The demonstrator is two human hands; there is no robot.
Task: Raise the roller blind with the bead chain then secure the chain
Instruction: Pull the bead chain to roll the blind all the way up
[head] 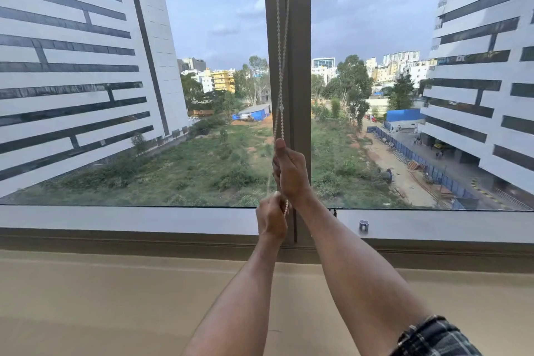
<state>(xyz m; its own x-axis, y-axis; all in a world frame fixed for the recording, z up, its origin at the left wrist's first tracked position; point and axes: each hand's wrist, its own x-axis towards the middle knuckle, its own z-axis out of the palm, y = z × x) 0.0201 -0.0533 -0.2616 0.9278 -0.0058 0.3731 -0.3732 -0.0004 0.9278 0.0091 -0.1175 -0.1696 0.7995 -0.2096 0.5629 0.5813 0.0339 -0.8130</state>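
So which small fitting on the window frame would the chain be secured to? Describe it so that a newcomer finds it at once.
Start at the dark vertical window post in the middle, where the white bead chain hangs. Follow the grey bottom rail rightward from the post's foot. The small grey metal clip stands there alone, the only raised part on that flat rail, right of both hands.

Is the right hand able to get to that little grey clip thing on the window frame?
Probably yes. The small grey fitting sits on the lower frame just right of the right hand, with nothing between them. But that hand is closed on the bead chain, as is the left hand below.
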